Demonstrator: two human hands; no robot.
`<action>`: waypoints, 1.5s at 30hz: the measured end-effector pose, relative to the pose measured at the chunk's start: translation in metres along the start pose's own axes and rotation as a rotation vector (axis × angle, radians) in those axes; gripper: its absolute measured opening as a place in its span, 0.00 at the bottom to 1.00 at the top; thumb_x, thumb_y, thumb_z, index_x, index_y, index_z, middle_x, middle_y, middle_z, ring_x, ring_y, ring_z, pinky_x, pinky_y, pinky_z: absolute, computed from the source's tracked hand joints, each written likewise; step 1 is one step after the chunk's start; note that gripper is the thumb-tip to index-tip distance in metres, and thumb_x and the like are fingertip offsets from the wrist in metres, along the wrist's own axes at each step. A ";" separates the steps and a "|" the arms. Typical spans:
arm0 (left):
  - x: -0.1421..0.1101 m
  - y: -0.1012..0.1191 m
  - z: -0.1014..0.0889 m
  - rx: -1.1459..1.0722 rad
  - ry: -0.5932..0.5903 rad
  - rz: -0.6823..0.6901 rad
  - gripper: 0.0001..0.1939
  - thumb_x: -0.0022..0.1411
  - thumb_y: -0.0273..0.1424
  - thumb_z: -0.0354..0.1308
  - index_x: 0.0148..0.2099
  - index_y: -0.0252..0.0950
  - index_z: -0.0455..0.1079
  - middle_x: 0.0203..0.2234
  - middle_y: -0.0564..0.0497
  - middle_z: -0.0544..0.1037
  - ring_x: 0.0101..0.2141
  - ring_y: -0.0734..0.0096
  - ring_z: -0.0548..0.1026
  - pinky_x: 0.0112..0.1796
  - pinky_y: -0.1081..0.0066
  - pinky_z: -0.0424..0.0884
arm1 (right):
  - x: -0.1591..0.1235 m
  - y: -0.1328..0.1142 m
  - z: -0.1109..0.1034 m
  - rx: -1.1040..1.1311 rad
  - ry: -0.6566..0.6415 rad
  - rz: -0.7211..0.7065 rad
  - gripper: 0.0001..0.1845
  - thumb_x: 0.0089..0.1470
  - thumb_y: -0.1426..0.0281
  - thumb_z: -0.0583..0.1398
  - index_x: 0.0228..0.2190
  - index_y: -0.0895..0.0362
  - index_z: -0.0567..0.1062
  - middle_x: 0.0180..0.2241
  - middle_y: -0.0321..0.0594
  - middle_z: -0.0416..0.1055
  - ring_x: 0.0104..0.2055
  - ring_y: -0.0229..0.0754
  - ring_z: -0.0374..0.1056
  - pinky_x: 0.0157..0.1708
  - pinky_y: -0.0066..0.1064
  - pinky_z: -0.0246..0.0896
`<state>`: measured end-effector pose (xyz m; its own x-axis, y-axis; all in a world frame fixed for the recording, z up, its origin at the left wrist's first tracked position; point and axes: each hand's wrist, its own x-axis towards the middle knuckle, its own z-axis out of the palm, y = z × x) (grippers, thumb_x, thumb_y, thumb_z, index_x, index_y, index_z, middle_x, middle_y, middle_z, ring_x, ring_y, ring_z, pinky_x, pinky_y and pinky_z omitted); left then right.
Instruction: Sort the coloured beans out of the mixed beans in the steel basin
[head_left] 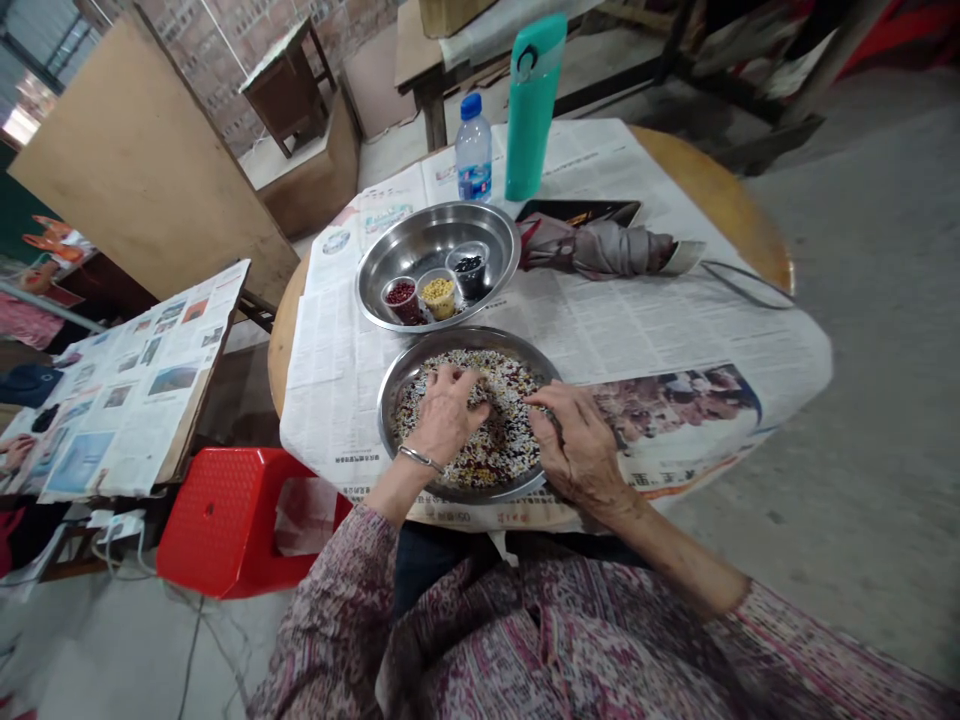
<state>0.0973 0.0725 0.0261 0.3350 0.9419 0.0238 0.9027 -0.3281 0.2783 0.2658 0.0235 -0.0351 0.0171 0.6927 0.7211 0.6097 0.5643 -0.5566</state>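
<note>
A steel pan (397, 375) full of mixed beans and grains (502, 450) sits at the near edge of a round table covered in newspaper (637, 320). My left hand (446, 415), with a bangle at the wrist, rests on the mix with its fingers curled down into it. My right hand (574, 440) lies at the pan's right side, fingertips pinched together on the grains. Behind it a second steel bowl (495, 235) holds three small cups: red beans (401, 295), yellow beans (439, 292) and black beans (470, 266).
A teal flask (531, 110) and a small water bottle (473, 150) stand at the table's far side. A folded grey umbrella (600, 250) lies beside a dark tray (577, 210). A red plastic stool (225, 520) and a newspaper-covered board (127, 390) are to my left.
</note>
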 end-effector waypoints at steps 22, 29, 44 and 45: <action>-0.057 0.008 -0.024 -0.074 -0.444 0.278 0.13 0.66 0.23 0.50 0.47 0.38 0.73 0.43 0.50 0.75 0.47 0.69 0.73 0.51 0.71 0.70 | 0.000 -0.001 0.000 0.016 -0.004 0.014 0.12 0.60 0.74 0.55 0.45 0.54 0.70 0.41 0.46 0.72 0.48 0.50 0.68 0.51 0.49 0.65; -0.044 0.008 -0.026 0.137 -0.218 0.066 0.09 0.69 0.28 0.50 0.46 0.38 0.71 0.44 0.49 0.72 0.43 0.67 0.73 0.43 0.69 0.73 | 0.000 0.001 0.000 0.019 -0.012 0.028 0.12 0.60 0.73 0.55 0.45 0.53 0.71 0.41 0.45 0.72 0.48 0.50 0.68 0.51 0.50 0.65; 0.008 0.017 -0.011 0.062 -0.198 0.081 0.11 0.60 0.21 0.54 0.44 0.33 0.74 0.40 0.45 0.76 0.42 0.63 0.74 0.48 0.64 0.72 | 0.000 0.000 0.001 0.019 -0.006 0.016 0.11 0.60 0.74 0.55 0.45 0.54 0.71 0.41 0.45 0.72 0.48 0.50 0.67 0.51 0.49 0.65; 0.007 0.018 -0.012 0.046 -0.196 0.070 0.11 0.60 0.22 0.55 0.43 0.33 0.74 0.39 0.45 0.77 0.42 0.63 0.75 0.49 0.64 0.72 | 0.000 0.000 0.001 0.021 -0.005 0.019 0.11 0.60 0.73 0.55 0.45 0.54 0.71 0.41 0.45 0.72 0.48 0.50 0.68 0.51 0.49 0.65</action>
<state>0.1129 0.0742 0.0429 0.4395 0.8862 -0.1464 0.8852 -0.3995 0.2384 0.2653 0.0239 -0.0355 0.0244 0.7053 0.7085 0.5924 0.5607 -0.5785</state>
